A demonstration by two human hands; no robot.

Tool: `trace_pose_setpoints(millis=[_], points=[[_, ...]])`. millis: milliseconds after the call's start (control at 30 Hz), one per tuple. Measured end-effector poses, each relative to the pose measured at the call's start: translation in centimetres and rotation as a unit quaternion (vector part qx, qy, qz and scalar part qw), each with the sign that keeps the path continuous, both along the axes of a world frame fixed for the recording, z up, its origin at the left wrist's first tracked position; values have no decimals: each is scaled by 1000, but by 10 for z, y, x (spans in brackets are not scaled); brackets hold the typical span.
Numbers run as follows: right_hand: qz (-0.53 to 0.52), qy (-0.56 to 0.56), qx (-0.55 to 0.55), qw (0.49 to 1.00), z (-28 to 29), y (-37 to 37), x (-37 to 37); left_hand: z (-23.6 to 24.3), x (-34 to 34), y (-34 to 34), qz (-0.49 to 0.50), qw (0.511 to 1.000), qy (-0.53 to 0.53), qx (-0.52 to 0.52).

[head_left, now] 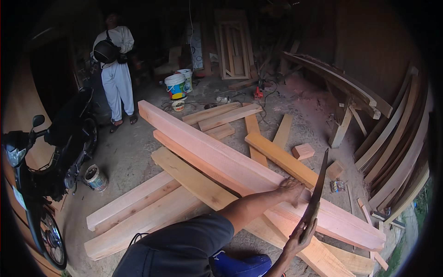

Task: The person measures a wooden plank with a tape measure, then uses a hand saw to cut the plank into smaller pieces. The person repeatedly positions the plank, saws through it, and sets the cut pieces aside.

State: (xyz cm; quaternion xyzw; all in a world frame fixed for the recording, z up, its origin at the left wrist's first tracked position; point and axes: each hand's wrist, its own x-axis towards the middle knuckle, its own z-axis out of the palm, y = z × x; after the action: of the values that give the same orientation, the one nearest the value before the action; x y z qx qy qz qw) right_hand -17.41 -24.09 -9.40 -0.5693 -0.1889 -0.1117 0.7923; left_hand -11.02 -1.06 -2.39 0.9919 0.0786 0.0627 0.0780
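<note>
L hand [291, 190] lies on top of the long pink beam [207, 147], just L of the saw; fingers are bent over the wood, but can't tell if they clench its edge or merely rest. R hand [302, 235] has its fingers wrapped round the lower end of the saw [318, 184], blade pointing up & away, crossing the beam in view; can't tell if it touches the wood. Beam runs diag. from upper L to lower R, w/ a second pink timber [184, 154] alongside/below & a yellowish board [203, 182] nearer the wearer. Orange plank [281, 157] lies beyond, nr a small block [303, 151]. In bkgd, a person in pale clothes [115, 87] stands w/ a dark round item [105, 51] at chest ht; motorbike [60, 143] far L, bucket [96, 179] beside it.
</note>
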Motion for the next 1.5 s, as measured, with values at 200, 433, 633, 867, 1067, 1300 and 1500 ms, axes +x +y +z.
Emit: trace_pose_setpoints(millis=[200, 433, 633, 867, 1067, 1300, 1500], points=[[-45, 85, -115, 989, -26, -6, -4, -23, 24, -21, -40, 999, 31, -17], [-79, 63, -133, 986, -28, -7, -11, -32, 34, -15, -39, 996, 68, -32], [-28, 101, -113, 988, -2, -10, -10, -34, 33, -19, -21, 997, 65, -43], [-51, 31, -187, 980, 18, -13, 2, -36, 33, -16, -33, 997, 58, -39], [-75, 195, -171, 963, 16, -10, -5, -40, 33, -13, -50, 997, 19, -57], [-128, 125, -196, 964, 29, 0, -13, -32, 33, -10, -67, 994, 50, -70], [-139, 124, -204, 961, 32, 4, -16, -30, 35, -10, -64, 994, 64, -59]])
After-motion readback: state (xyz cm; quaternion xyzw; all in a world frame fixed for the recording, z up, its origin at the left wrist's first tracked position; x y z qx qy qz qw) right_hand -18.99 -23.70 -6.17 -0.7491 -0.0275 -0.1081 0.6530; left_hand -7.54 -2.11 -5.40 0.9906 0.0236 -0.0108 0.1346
